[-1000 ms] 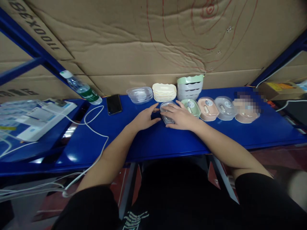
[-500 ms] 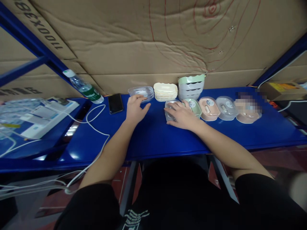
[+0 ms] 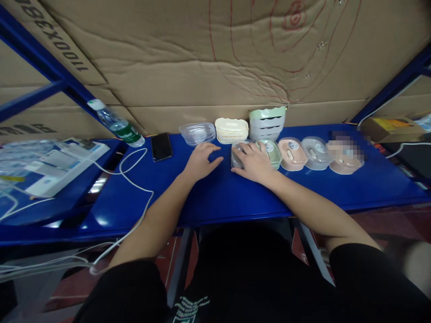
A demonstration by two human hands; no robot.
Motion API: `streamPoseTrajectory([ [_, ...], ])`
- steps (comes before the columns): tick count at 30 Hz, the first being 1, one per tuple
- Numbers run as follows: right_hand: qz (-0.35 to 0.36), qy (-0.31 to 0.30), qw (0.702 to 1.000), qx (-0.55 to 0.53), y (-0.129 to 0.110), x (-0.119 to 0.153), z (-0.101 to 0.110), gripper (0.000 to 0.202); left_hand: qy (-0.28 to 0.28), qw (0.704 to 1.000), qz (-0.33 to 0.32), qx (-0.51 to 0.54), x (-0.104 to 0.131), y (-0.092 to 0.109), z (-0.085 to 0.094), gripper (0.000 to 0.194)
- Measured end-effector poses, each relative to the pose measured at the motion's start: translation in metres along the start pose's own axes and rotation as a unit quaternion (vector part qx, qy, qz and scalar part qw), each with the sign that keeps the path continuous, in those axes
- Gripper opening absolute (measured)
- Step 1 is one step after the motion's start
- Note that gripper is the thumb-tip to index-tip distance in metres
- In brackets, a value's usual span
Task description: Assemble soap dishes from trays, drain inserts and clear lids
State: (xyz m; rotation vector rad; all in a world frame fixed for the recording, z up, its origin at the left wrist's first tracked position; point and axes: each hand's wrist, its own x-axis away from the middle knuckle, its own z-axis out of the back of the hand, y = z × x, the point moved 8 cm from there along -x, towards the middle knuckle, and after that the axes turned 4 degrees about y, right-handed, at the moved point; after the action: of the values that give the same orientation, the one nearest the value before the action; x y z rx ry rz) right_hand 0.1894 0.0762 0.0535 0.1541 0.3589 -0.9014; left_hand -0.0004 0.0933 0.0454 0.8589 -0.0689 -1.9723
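My right hand (image 3: pixel 255 162) lies over a small grey oval box with a clear lid (image 3: pixel 237 160). Its fingers are spread across the top, and the thumb sits at the near left corner; much of the box is hidden beneath. Just right of it, partly behind my fingers, stands a pale green lidded box (image 3: pixel 274 154). My left hand (image 3: pixel 203 162) is empty, fingers apart and pointing right, between the grey box and a stack of clear plastic lids (image 3: pixel 198 133). Behind the hands stand a stack of cream wavy-edged trays (image 3: pixel 231 130) and a stack of grey and green box bases (image 3: pixel 267 123).
Along the right are a pink lidded box (image 3: pixel 292 154), a grey one (image 3: pixel 317 154) and another pink one (image 3: pixel 345 163), partly blurred. To the left lie a black phone (image 3: pixel 161 146), a tilted water bottle (image 3: pixel 126 132) and a white cable (image 3: pixel 148 190). Cardboard (image 3: pixel 188 80) walls the back.
My left hand has drawn back from the clear lids, moving right and nearer to me. My right hand has stayed on the grey box, with the fingers shifted slightly.
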Motion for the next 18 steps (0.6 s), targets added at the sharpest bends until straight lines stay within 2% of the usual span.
streamPoseTrajectory([
  [4, 0.003, 0.012, 1.0, -0.002, 0.004, 0.002, -0.001, 0.086, -0.061, 0.997, -0.04, 0.017, 0.004, 0.02, -0.013, 0.036],
  [7, 0.006, 0.047, 0.999, -0.018, 0.017, -0.004, 0.014, 0.084, -0.098, 0.994, -0.047, 0.02, 0.007, 0.028, -0.021, 0.042],
  [10, -0.022, 0.092, 0.995, -0.013, 0.049, -0.023, 0.041, 0.071, -0.122, 0.991, -0.038, 0.029, 0.008, 0.032, -0.027, 0.057],
  [13, -0.078, 0.1, 0.992, 0.026, 0.092, -0.051, 0.058, 0.067, -0.147, 0.987, -0.034, 0.049, 0.009, 0.035, -0.034, 0.074],
  [15, -0.097, 0.096, 0.99, 0.042, 0.116, -0.068, 0.06, 0.066, -0.163, 0.985, -0.033, 0.054, 0.01, 0.036, -0.039, 0.079],
  [18, -0.101, 0.084, 0.99, 0.041, 0.139, -0.086, 0.053, 0.063, -0.166, 0.985, -0.026, 0.041, 0.009, 0.037, -0.042, 0.078],
])
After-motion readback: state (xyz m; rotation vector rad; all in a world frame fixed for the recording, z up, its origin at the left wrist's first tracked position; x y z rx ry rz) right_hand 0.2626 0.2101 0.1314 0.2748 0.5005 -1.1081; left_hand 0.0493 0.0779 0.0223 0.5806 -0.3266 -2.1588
